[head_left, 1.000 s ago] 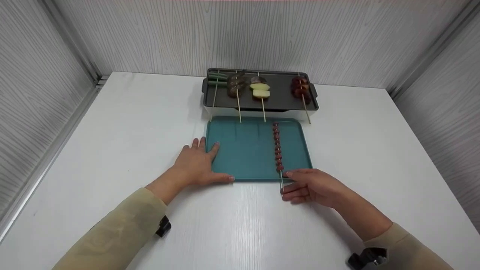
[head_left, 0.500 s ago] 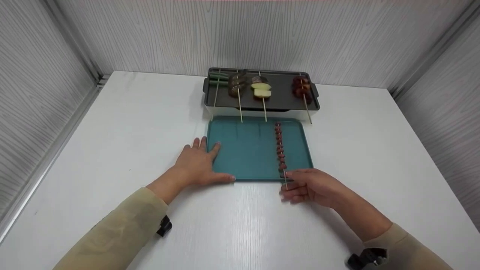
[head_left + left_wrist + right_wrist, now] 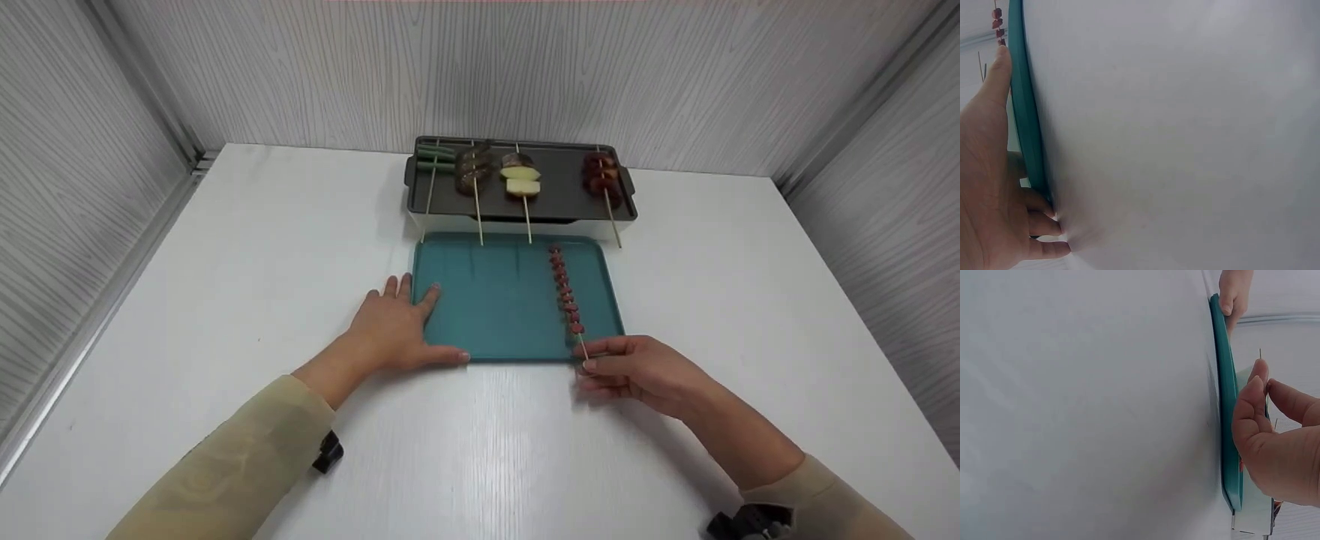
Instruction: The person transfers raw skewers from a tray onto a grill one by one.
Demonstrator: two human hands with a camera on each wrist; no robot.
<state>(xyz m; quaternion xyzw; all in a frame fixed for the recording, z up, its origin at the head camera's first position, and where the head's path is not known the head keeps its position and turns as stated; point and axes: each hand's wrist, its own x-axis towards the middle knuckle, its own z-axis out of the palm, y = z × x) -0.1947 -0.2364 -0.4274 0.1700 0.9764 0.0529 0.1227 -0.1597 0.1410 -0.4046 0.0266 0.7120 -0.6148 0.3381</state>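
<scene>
A thin skewer of small red pieces (image 3: 566, 294) lies along the right part of a teal tray (image 3: 487, 300), its handle end sticking out toward the near edge. My right hand (image 3: 646, 373) pinches that bare stick end between thumb and fingers at the tray's near right corner; the right wrist view shows the stick tip poking out above the fingertips. At the near left corner of the tray rests my left hand (image 3: 391, 331), its fingers spread along the left side and its thumb along the front rim. In the left wrist view the tray edge (image 3: 1028, 124) touches these fingers.
Behind the tray stands a black grill plate (image 3: 561, 196) on a white base. It bears a green skewer (image 3: 435, 159), a brown skewer (image 3: 472, 171), a skewer with pale slices (image 3: 521, 180) and a dark red skewer (image 3: 601, 180). Panels enclose the white table (image 3: 225, 300).
My right hand has shifted slightly right, and its thumb now lies over the stick. The near end of the red skewer has swung right, so it lies more slanted. My left hand stays put.
</scene>
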